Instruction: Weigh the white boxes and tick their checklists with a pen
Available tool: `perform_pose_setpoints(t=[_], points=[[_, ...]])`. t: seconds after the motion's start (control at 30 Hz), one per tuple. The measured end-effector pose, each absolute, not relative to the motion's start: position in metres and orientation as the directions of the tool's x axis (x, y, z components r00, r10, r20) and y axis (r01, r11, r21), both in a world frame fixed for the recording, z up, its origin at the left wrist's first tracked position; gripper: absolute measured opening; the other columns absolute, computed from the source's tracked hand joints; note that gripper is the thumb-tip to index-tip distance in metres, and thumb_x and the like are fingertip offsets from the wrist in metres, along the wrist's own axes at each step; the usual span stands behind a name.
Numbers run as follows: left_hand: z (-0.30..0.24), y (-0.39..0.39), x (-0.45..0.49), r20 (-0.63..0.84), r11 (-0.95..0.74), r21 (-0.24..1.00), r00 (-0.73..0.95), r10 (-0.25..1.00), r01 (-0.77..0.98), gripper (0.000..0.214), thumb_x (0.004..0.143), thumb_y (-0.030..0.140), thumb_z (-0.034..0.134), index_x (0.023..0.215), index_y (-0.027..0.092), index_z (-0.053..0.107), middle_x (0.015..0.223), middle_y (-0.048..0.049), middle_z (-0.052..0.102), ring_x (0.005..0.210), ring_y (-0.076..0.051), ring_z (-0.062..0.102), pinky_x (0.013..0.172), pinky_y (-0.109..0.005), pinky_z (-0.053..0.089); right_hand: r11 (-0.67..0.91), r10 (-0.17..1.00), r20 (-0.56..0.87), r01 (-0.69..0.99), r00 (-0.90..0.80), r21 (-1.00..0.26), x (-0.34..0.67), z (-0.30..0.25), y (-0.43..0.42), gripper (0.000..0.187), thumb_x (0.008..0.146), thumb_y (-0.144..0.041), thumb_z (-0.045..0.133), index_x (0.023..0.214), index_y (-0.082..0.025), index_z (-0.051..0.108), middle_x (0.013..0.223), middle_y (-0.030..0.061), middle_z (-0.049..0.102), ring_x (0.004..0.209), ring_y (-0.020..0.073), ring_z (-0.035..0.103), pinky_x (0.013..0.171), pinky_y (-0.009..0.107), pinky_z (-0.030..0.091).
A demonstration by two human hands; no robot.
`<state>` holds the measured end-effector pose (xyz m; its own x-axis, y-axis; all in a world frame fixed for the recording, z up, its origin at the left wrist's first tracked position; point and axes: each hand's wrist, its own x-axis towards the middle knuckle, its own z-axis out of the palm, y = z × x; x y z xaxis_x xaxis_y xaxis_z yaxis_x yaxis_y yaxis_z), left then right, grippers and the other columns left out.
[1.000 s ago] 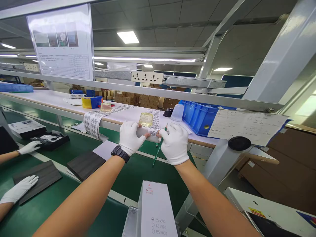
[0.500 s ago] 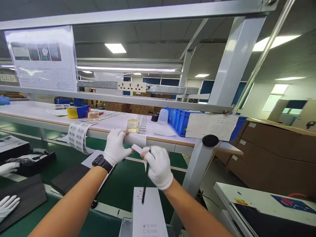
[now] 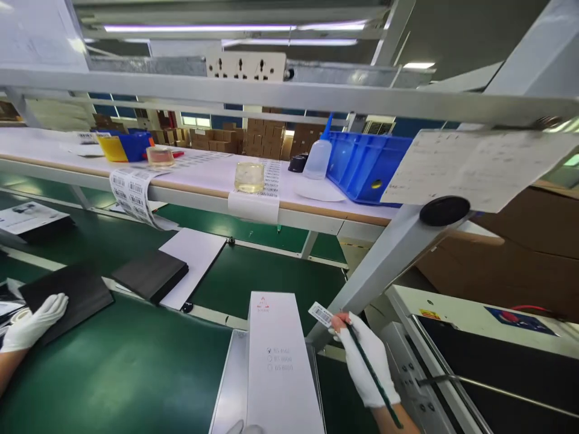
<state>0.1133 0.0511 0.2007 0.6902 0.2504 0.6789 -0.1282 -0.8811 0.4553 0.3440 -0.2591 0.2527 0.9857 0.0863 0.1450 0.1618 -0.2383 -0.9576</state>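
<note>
In my gloved right hand point(image 3: 362, 355), thumb and fingertips pinch a white barcode label point(image 3: 322, 314). A thin dark green stick point(image 3: 373, 377), perhaps a pen, also lies along that hand, slanting down towards the wrist. To the hand's left is a long white box point(image 3: 280, 337) with a red logo and a ticked line of print. Just the gloved fingertips of my left hand point(image 3: 245, 428) show at the bottom edge, against the box's lower left part; the rest is out of view. Under the box, a metal surface point(image 3: 231, 374) shows.
At left, another person's gloved hand point(image 3: 38, 322) lies on a black sheet point(image 3: 75, 295). A green conveyor belt point(image 3: 136, 367) runs below the shelf point(image 3: 203, 181), which bears tape rolls point(image 3: 249, 178), a bottle point(image 3: 317, 160) and a blue bin point(image 3: 362, 169). A machine point(image 3: 497, 337) stands at right.
The view has tipped down. My right hand has moved from the shelf edge down to the right with the label. My left hand has dropped from the tape roll to the box.
</note>
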Motion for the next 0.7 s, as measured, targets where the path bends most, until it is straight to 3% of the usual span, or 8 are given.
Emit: perform_pose_setpoints(t=[0.1, 0.2, 0.3, 0.43, 0.53, 0.63, 0.7], points=[[0.192, 0.18, 0.092, 0.667, -0.827, 0.56, 0.618, 0.415, -0.048, 0.065, 0.066, 0.05, 0.054, 0.128, 0.067, 0.048, 0.112, 0.0023, 0.063, 0.149, -0.033, 0.031, 0.116, -0.073, 0.024, -0.248, 0.271, 0.117, 0.187, 0.955, -0.951, 0.351, 0.261, -0.237, 0.033, 0.077, -0.051, 0.063, 0.071, -0.018, 0.062, 0.073, 0.0051, 0.061, 0.07, 0.021, 0.055, 0.067, 0.031, 0.046], [0.177, 0.27, 0.079, 0.591, -0.742, 0.671, 0.603, 0.537, 0.003, 0.05, 0.072, 0.049, 0.05, 0.119, 0.061, 0.058, 0.107, -0.0002, 0.063, 0.151, -0.028, 0.025, 0.124, -0.064, 0.008, -0.21, 0.43, 0.094, 0.201, 0.898, -0.957, 0.366, 0.261, -0.213, 0.034, 0.073, -0.05, 0.065, 0.063, -0.019, 0.054, 0.066, 0.0033, 0.053, 0.062, 0.018, 0.047, 0.057, 0.029, 0.04], [0.16, 0.311, 0.073, 0.57, -0.735, 0.676, 0.593, 0.568, 0.055, 0.054, 0.06, 0.048, 0.061, 0.113, 0.055, 0.06, 0.108, -0.0019, 0.063, 0.151, -0.031, 0.028, 0.121, -0.067, 0.021, -0.185, 0.447, 0.014, 0.108, 0.894, -0.977, 0.382, 0.26, -0.198, 0.038, 0.075, -0.052, 0.058, 0.058, -0.02, 0.048, 0.059, 0.0021, 0.046, 0.055, 0.0155, 0.04, 0.049, 0.028, 0.032], [0.143, 0.356, 0.071, 0.631, -0.819, 0.572, 0.659, 0.41, -0.039, 0.05, 0.052, 0.043, 0.056, 0.099, 0.056, 0.064, 0.1, -0.0001, 0.063, 0.14, -0.036, 0.047, 0.091, -0.069, 0.054, -0.238, 0.435, -0.004, 0.111, 0.901, -0.965, 0.389, 0.264, -0.19, 0.03, 0.071, -0.046, 0.057, 0.059, -0.019, 0.049, 0.061, 0.0016, 0.048, 0.056, 0.0149, 0.039, 0.05, 0.027, 0.028], [0.15, 0.369, 0.075, 0.682, -0.88, 0.472, 0.654, 0.327, -0.052, 0.051, 0.052, 0.044, 0.047, 0.095, 0.063, 0.065, 0.093, 0.0022, 0.062, 0.132, -0.038, 0.055, 0.074, -0.067, 0.056, -0.279, 0.442, -0.013, 0.124, 0.897, -0.952, 0.387, 0.269, -0.189, 0.026, 0.072, -0.042, 0.058, 0.062, -0.02, 0.051, 0.062, 0.0009, 0.049, 0.057, 0.0152, 0.041, 0.051, 0.027, 0.029], [0.185, 0.338, 0.089, 0.666, -0.865, 0.502, 0.634, 0.393, 0.009, 0.064, 0.04, 0.046, 0.042, 0.097, 0.068, 0.064, 0.098, 0.0051, 0.065, 0.124, -0.044, 0.059, 0.055, -0.06, 0.054, -0.335, 0.455, -0.022, 0.148, 0.89, -0.931, 0.385, 0.27, -0.187, 0.023, 0.078, -0.037, 0.051, 0.063, -0.021, 0.049, 0.063, 0.0015, 0.052, 0.056, 0.0163, 0.045, 0.052, 0.028, 0.031], [0.215, 0.309, 0.099, 0.644, -0.836, 0.548, 0.62, 0.449, 0.036, 0.074, 0.031, 0.042, 0.038, 0.095, 0.073, 0.061, 0.102, 0.0076, 0.067, 0.118, -0.049, 0.061, 0.042, -0.056, 0.047, -0.408, 0.457, 0.047, 0.256, 0.888, -0.876, 0.385, 0.268, -0.188, 0.025, 0.082, -0.036, 0.048, 0.062, -0.021, 0.047, 0.063, 0.0018, 0.055, 0.056, 0.017, 0.047, 0.054, 0.028, 0.031]])
